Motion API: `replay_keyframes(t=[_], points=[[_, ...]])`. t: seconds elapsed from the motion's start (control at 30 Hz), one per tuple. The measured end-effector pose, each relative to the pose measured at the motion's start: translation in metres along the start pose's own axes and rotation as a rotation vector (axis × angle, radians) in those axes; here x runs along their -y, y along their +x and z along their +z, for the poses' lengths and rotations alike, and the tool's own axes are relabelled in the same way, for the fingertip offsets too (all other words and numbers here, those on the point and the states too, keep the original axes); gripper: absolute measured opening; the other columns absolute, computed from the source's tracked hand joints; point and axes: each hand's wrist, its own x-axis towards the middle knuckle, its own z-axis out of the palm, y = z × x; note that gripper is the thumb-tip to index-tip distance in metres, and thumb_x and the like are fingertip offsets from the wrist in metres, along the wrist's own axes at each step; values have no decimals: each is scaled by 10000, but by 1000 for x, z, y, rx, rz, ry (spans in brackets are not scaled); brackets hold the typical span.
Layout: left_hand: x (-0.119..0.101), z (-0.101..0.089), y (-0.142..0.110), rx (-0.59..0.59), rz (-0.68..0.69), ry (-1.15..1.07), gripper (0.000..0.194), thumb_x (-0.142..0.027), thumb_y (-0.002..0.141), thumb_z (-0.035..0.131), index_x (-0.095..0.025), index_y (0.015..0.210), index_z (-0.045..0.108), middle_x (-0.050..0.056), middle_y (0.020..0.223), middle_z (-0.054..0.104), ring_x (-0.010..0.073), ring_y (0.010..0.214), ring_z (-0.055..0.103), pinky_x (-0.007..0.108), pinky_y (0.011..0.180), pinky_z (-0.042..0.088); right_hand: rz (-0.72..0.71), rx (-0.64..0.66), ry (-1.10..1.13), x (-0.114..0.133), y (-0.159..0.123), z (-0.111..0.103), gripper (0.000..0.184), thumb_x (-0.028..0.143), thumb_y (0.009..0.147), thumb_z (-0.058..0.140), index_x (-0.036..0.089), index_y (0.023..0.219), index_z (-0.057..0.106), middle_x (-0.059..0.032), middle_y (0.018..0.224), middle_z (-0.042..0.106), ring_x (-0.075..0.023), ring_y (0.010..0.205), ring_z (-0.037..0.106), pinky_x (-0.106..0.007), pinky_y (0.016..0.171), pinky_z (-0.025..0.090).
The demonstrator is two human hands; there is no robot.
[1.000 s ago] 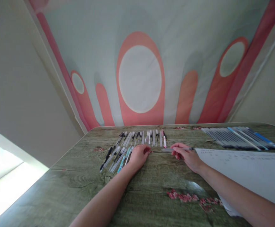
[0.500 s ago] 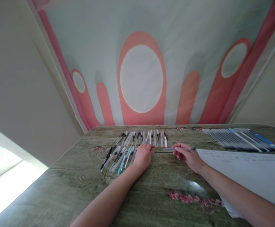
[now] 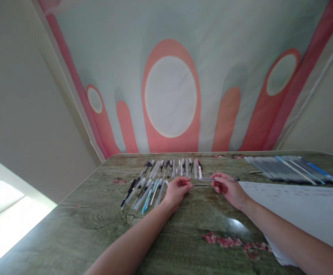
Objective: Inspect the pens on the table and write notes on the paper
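Note:
My right hand (image 3: 226, 188) is closed around a pen (image 3: 208, 179) with a clear barrel and a dark end, held level above the table. The pen points left, towards the left hand. My left hand (image 3: 178, 192) pinches a thin dark pen refill (image 3: 202, 185) between thumb and fingertips; the refill runs right, just below the pen, to the right fingers. Whether the right fingers also touch it, I cannot tell. Beside the left hand lies a group of loose pen parts and pens, including a turquoise pen (image 3: 150, 196) and a black pen (image 3: 129, 193).
A back row of pen parts holds clear barrels (image 3: 186, 168) and a pink-and-white pen (image 3: 200, 171). At the right, many pens (image 3: 272, 168) lie side by side, with a blue one (image 3: 321, 170). Written paper (image 3: 304, 214) lies under my right forearm on the wood-patterned table (image 3: 97, 225).
My left hand has lifted and turned slightly, showing its thumb and fingertips pinching at the refill's left end. The right hand and pen have shifted a little to the right.

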Motion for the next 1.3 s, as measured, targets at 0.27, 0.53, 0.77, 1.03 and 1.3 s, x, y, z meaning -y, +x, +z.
replay_keyframes(t=[0.27,0.53,0.77,1.03,1.3], points=[[-4,0,0,-13,-5,-65,357,-239,541,741,-125,828,561,8,716,606,80,637,564,182,590,415,7,33,-7,2,-2,-1,168,300,692,591,165,793,594,-17,628,553,-94,498,423,-242,462,306],[-5,-3,0,3,-55,-134,337,-284,585,718,-127,836,556,30,738,626,111,717,594,188,611,432,-15,54,-51,8,-7,4,219,326,681,613,170,835,607,-22,661,557,-97,513,427,-248,467,319],[-6,-4,3,38,-105,-201,286,-261,620,699,-129,837,568,14,715,605,61,642,566,159,602,434,7,78,34,6,-6,3,249,384,748,511,175,818,628,-32,642,562,-108,508,438,-257,468,319],[-10,-1,1,27,-95,-208,294,-289,599,709,-131,801,566,-12,687,569,52,629,542,166,628,436,-13,83,-25,8,-9,7,281,413,739,526,184,852,642,-44,697,597,-110,526,443,-260,496,345],[-7,3,1,11,-25,-127,292,-325,614,684,-131,781,543,-26,661,544,50,592,517,174,608,414,3,144,-32,9,-8,6,354,436,771,455,175,892,661,-65,742,631,-122,553,453,-269,539,360]])
